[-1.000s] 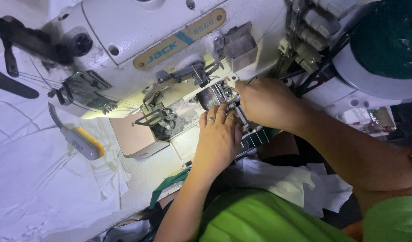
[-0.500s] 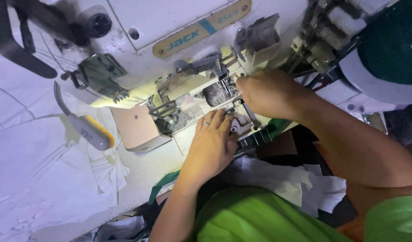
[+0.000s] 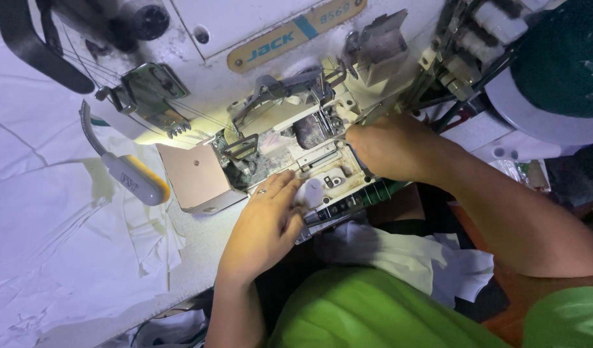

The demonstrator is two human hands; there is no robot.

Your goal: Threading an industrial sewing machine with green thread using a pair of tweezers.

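A white industrial sewing machine (image 3: 245, 38) fills the top of the view, with its front cover swung open (image 3: 193, 177) and the lit looper and needle area (image 3: 309, 138) exposed. My left hand (image 3: 264, 225) lies flat on the front bed, fingers stretched out, fingertips beside a small white round part (image 3: 313, 191). My right hand (image 3: 390, 148) is curled against the right side of the needle area. Its fingertips are hidden, so I cannot tell whether it holds anything.
A small lamp with a white and yellow head (image 3: 132, 180) on a flexible neck hangs left of the open cover. White fabric (image 3: 51, 245) is piled on the table at the left, and more white cloth (image 3: 406, 254) lies in my lap. A dark green round object (image 3: 561, 58) sits at the top right.
My left hand has slid back from the needle area to the front bed and spread flat. My right hand stays at the needle area. The view has moved closer to the machine.
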